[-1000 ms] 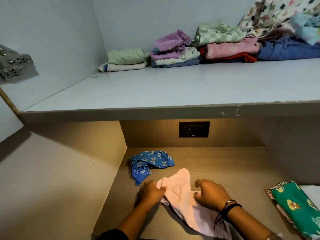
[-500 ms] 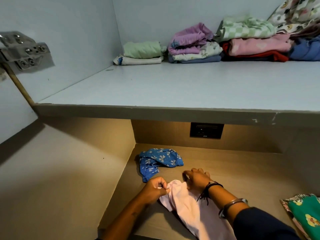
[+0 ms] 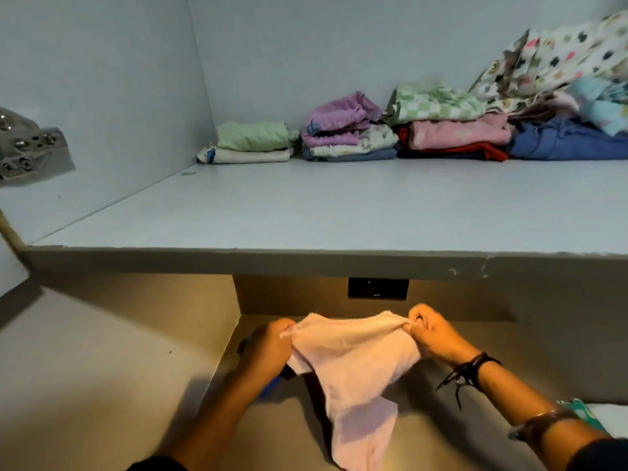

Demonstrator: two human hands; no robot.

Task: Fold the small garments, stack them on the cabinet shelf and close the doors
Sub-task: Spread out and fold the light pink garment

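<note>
A pale pink garment hangs stretched between my two hands above the beige counter. My left hand pinches its left top corner and my right hand pinches the right one. The cloth's lower end droops toward the counter. A sliver of the blue flowered garment shows under my left wrist; the rest is hidden. On the grey cabinet shelf above, folded garments sit in stacks along the back wall: a green and white stack, a purple-topped stack and a pink and checked stack.
A loose heap of patterned and blue cloth fills the shelf's back right. A door hinge sticks out at the left. A black socket sits under the shelf. A green patterned cloth lies at the counter's right.
Both hands have lifted the pink garment off the counter and pulled its top edge apart. It now covers most of the blue garment. The camera has tilted up slightly.
</note>
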